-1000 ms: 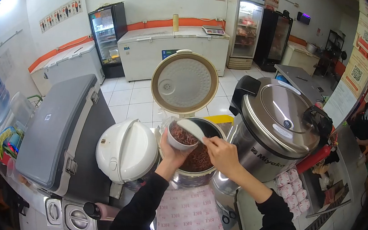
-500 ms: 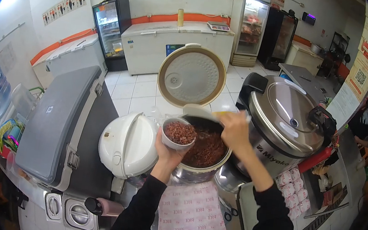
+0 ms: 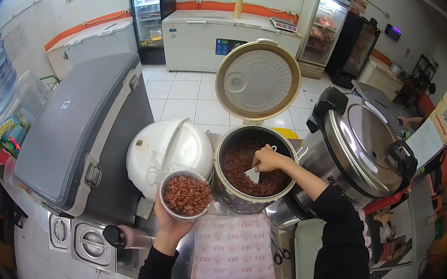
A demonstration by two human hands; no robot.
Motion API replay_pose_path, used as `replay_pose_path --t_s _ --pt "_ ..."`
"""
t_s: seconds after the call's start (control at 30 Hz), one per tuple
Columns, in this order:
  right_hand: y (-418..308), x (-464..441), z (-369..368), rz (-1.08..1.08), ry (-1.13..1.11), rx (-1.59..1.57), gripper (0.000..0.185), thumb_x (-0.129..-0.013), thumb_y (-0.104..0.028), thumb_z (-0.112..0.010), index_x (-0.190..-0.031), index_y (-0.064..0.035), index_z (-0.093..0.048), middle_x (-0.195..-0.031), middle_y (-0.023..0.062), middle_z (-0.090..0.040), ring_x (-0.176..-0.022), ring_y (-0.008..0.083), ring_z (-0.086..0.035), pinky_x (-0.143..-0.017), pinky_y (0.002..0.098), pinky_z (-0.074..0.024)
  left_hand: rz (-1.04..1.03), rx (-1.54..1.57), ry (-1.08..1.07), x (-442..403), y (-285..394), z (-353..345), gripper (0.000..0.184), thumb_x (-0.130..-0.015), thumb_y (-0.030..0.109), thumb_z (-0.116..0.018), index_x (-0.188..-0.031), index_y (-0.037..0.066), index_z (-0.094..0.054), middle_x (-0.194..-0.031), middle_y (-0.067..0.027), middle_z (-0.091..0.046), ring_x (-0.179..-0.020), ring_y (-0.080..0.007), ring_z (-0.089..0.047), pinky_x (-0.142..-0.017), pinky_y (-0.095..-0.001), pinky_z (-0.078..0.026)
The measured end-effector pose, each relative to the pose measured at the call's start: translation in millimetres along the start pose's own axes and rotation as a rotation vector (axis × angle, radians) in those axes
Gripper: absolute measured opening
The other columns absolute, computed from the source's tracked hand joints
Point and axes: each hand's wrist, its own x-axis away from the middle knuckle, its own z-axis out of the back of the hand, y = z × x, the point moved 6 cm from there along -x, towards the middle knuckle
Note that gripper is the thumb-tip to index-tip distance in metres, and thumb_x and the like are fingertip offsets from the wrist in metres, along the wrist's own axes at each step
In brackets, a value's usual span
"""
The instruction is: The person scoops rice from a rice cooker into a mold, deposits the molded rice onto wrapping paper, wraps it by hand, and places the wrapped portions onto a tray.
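My left hand [image 3: 170, 228] holds up a small white bowl [image 3: 184, 217] from below; reddish-brown cooked rice [image 3: 188, 194] fills it to the rim. Clear plastic shows behind the bowl. My right hand [image 3: 269, 160] is closed round a white rice paddle [image 3: 253, 175], reaching inside an open rice cooker [image 3: 220, 190]. The paddle's blade rests in the dark rice [image 3: 238, 157] there, its tip partly buried. Behind the pot stands the cooker's raised round lid [image 3: 260, 80]. Stacked printed paper sheets [image 3: 234, 251] lie in front of the cooker.
A closed white rice cooker [image 3: 164, 155] stands left, beside a large grey cool box [image 3: 72, 133]. At right is a big steel cooker [image 3: 363, 150]. Scissors [image 3: 279, 253] and a pale tray [image 3: 307, 254] lie near my right sleeve; a pink bottle [image 3: 132, 237] lies at left.
The bowl has moved left and down, away from the pot. My right hand has lowered the paddle from above the pot into the rice. The view has shifted slightly.
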Motion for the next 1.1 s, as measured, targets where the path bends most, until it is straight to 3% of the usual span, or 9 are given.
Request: replay_pose_path --t_s 0.1,0.3,0.43,0.5,0.57,0.7,0.73,0.97,1.1 --pt "10 9 9 -0.013 0.001 -0.1 0.022 -0.062 -0.022 -0.066 -0.08 -0.0097 -0.07 -0.076 0.0129 -0.065 -0.078 0.0276 -0.061 -0.081 0.0395 -0.0349 -0.01 -0.047 -0.008 0 7 -5 0.055 -0.083 0.051 -0.033 -0.117 0.01 -0.047 -0.114 -0.0165 -0.051 -0.1 -0.0345 -0.052 -0.075 -0.0481 -0.048" --pt "29 48 61 -0.191 0.278 -0.314 0.021 -0.065 -0.021 -0.065 -0.082 -0.0094 -0.069 -0.078 0.0117 -0.065 -0.079 0.0269 -0.06 -0.086 0.0378 -0.0341 0.06 -0.198 -0.099 -28 -12 -27 0.063 -0.085 0.057 -0.028 -0.123 0.007 -0.038 -0.119 -0.0181 -0.046 -0.106 -0.0338 -0.049 -0.085 -0.0488 -0.044" --pt "13 87 109 -0.317 0.417 -0.168 0.019 -0.068 -0.019 -0.062 -0.084 -0.0103 -0.069 -0.077 0.0132 -0.064 -0.078 0.0276 -0.06 -0.084 0.0399 -0.0333 0.174 -0.257 -0.092 -62 -55 -45 0.064 -0.086 0.055 -0.029 -0.126 0.006 -0.035 -0.122 -0.0166 -0.044 -0.111 -0.0323 -0.045 -0.088 -0.0481 -0.042" --pt "-11 108 128 -0.333 0.529 -0.119 0.015 -0.069 -0.019 -0.061 -0.076 -0.008 -0.068 -0.074 0.013 -0.063 -0.075 0.0267 -0.06 -0.083 0.0411 -0.0323 0.181 -0.246 -0.081 -83 -74 -51 0.062 -0.086 0.054 -0.029 -0.126 0.008 -0.035 -0.123 -0.0156 -0.043 -0.112 -0.0322 -0.044 -0.088 -0.0484 -0.042" --pt "-41 122 135 -0.348 0.621 0.16 0.013 -0.066 -0.016 -0.061 -0.071 -0.0051 -0.064 -0.07 0.0125 -0.061 -0.07 0.0262 -0.06 -0.076 0.041 -0.0381 0.184 -0.264 -0.083 -99 -89 -62 0.062 -0.085 0.054 -0.03 -0.126 0.008 -0.035 -0.123 -0.015 -0.043 -0.112 -0.0318 -0.044 -0.088 -0.0483 -0.042" --pt "-97 139 103 -0.362 0.753 0.53 0.011 -0.062 -0.007 -0.058 -0.072 -0.0019 -0.058 -0.074 0.0088 -0.054 -0.062 0.0195 -0.058 -0.051 0.0279 -0.0472 0.194 -0.272 -0.031 -122 -108 -71 0.062 -0.083 0.056 -0.034 -0.126 0.011 -0.036 -0.123 -0.0134 -0.043 -0.114 -0.0302 -0.043 -0.089 -0.0482 -0.041" --pt "-101 142 94 -0.37 0.761 0.527 0.011 -0.062 -0.007 -0.058 -0.072 -0.0019 -0.058 -0.074 0.0088 -0.054 -0.062 0.0195 -0.058 -0.051 0.0279 -0.0472 0.191 -0.216 -0.069 -131 -111 -68 0.063 -0.08 0.057 -0.042 -0.126 0.014 -0.036 -0.124 -0.0119 -0.041 -0.115 -0.0317 -0.04 -0.09 -0.0523 -0.038" --pt "-117 145 51 -0.177 0.804 0.623 0.014 -0.062 -0.008 -0.056 -0.071 0.0031 -0.058 -0.073 0.0084 -0.05 -0.057 0.0153 -0.055 -0.048 0.0223 -0.0462 0.16 -0.345 0.081 -140 -113 -62 0.057 -0.079 0.057 -0.043 -0.118 0.015 -0.042 -0.117 -0.011 -0.046 -0.108 -0.0299 -0.045 -0.088 -0.0519 -0.038" --pt "-107 138 44 -0.086 0.878 0.64 0.015 -0.064 -0.009 -0.054 -0.072 0.0028 -0.059 -0.075 0.0077 -0.05 -0.058 0.0161 -0.054 -0.05 0.0222 -0.0455 0.192 -0.296 -0.007 -143 -106 -55 0.06 -0.08 0.06 -0.039 -0.119 0.015 -0.042 -0.118 -0.011 -0.045 -0.108 -0.0302 -0.045 -0.087 -0.0527 -0.038"
